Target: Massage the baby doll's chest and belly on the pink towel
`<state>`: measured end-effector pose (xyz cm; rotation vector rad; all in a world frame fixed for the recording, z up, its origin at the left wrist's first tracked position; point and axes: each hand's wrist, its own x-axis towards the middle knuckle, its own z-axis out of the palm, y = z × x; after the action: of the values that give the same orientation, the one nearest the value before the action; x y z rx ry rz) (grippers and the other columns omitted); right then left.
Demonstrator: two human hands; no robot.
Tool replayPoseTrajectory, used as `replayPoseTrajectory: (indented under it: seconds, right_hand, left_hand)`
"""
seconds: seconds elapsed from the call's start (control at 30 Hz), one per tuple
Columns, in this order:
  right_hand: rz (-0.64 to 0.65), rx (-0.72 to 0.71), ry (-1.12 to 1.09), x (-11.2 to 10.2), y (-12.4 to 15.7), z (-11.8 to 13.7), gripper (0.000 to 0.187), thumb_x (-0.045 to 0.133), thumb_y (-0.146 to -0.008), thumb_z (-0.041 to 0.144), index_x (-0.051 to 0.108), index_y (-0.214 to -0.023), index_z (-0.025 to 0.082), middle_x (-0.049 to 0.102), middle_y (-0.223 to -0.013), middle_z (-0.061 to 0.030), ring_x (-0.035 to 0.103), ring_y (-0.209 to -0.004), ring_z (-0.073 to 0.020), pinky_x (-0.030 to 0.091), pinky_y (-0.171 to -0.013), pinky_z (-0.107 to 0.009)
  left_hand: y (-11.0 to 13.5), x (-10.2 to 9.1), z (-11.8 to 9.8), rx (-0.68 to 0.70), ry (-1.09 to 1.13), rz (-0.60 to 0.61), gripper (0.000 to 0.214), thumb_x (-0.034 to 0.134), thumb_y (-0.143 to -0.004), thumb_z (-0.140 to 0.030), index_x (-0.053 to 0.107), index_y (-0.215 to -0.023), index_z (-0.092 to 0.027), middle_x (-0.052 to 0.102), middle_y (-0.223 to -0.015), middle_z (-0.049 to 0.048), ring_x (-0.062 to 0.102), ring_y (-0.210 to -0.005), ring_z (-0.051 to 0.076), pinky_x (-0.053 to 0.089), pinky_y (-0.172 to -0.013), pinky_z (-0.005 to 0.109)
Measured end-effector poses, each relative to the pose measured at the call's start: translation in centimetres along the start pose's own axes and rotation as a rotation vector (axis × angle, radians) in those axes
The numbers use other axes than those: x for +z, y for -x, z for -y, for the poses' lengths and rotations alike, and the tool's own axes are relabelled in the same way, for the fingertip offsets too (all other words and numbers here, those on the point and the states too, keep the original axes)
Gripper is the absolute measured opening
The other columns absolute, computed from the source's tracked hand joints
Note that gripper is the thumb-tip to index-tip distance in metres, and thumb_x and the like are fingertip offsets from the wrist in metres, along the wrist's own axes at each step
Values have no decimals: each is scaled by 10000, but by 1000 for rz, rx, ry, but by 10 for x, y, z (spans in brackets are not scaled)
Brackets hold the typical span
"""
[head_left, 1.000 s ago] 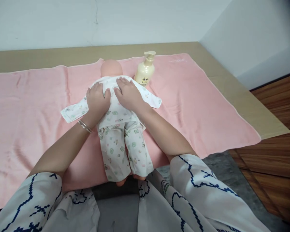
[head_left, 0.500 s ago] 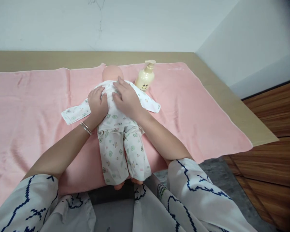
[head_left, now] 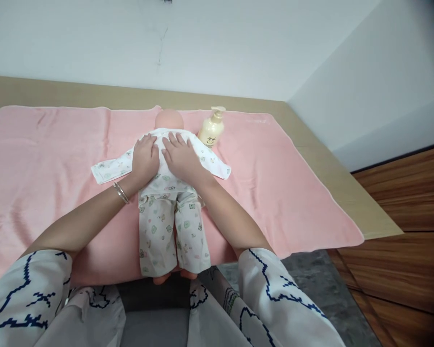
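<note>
A baby doll [head_left: 169, 119] lies face down, its bare head at the far end and its feet at the near edge. It wears a white printed top [head_left: 166, 182] with the sleeves spread sideways, and matching trousers [head_left: 158, 236]. My left hand [head_left: 145, 156] rests on the left side of the doll's upper back, fingers stretched out. On the right side of the back my right hand [head_left: 182, 159] lies flat with its fingers a little apart. Neither hand grips the cloth. The doll's face is hidden.
Under the doll is a pink blanket [head_left: 275, 193] spread over a wooden table [head_left: 361, 202]. A cream pump bottle [head_left: 212, 127] stands just beyond the doll's right sleeve. White walls border the table behind, and wood-grain drawers [head_left: 401, 260] stand at the right.
My right hand has come down and slightly nearer, from fingertips by the doll's neck to flat on its upper back. My left hand stays in place. The camera view has shifted and tilted.
</note>
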<state>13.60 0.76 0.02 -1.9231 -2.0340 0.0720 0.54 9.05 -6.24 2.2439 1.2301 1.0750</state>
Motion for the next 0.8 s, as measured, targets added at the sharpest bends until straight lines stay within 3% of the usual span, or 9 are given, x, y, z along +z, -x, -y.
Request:
replayPoseTrajectory:
  seconds: [0.1, 0.17, 0.23, 0.3, 0.4, 0.5, 0.63, 0.8]
  right_hand:
    - [35, -79, 14, -16, -1, -10, 504, 329, -1041, 219, 450, -1515, 94, 334, -1660, -180, 276, -1565, -368, 243, -1269, -626]
    - [-8, -63, 16, -33, -4, -23, 562, 323, -989, 123, 405, -1545, 109, 268, -1692, -158, 213, -1593, -329, 216, -1291, -597]
    - [-123, 21, -7, -49, -7, -41, 648, 289, -952, 80, 307, -1596, 140, 188, -1721, -121, 125, -1617, -291, 175, -1303, -601]
    - [-250, 105, -53, -61, -10, -59, 683, 274, -952, 99, 228, -1628, 196, 156, -1733, -75, 70, -1626, -259, 132, -1309, -613]
    - [-312, 183, -98, -68, -10, -80, 703, 289, -961, 145, 152, -1647, 220, 170, -1731, -75, 80, -1625, -257, 120, -1305, -626]
    - [-255, 180, -52, -70, -6, -88, 707, 302, -950, 151, 162, -1643, 157, 207, -1717, -122, 135, -1618, -266, 114, -1308, -616]
    - [-198, 198, -6, -72, -2, -89, 691, 304, -923, 121, 241, -1609, 62, 273, -1688, -170, 200, -1604, -262, 133, -1317, -569]
    - [-162, 215, 70, -69, -1, -87, 636, 333, -933, 137, 352, -1557, 15, 354, -1646, -203, 274, -1578, -290, 165, -1314, -546]
  left_hand:
    - [9, -10, -23, 10, -80, 131, 524, 367, -978, -313, 570, -1413, -102, 482, -1572, 200, 371, -1528, 336, 252, -1275, 567]
    - [19, -17, -43, 27, -142, 226, 588, 469, -934, -341, 522, -1459, -79, 378, -1628, 233, 283, -1560, 392, 223, -1265, 622]
    - [25, -22, -65, 45, -139, 302, 599, 566, -876, -365, 560, -1435, -149, 363, -1649, 187, 231, -1572, 422, 152, -1254, 693]
    - [21, -23, -84, 36, 20, 358, 492, 543, -891, -397, 643, -1341, -227, 488, -1586, 110, 308, -1550, 388, 166, -1263, 682]
    - [-9, -17, -105, -115, 496, 407, 433, 444, -951, -424, 704, -1241, -237, 675, -1392, 68, 560, -1389, 295, 430, -1206, 505]
    - [-54, -6, -115, -311, 821, 457, 529, 311, -1006, -425, 683, -1274, -161, 715, -1288, 157, 656, -1281, 278, 548, -1084, 453]
    - [-95, 13, -118, -284, 919, 526, 752, 77, -1030, -533, 613, -1364, -125, 658, -1344, 200, 602, -1353, 284, 532, -1080, 461]
    - [-106, 29, -115, -268, 877, 442, 758, 100, -1012, -570, 637, -1333, -142, 670, -1311, 190, 530, -1419, 316, 502, -1106, 518]
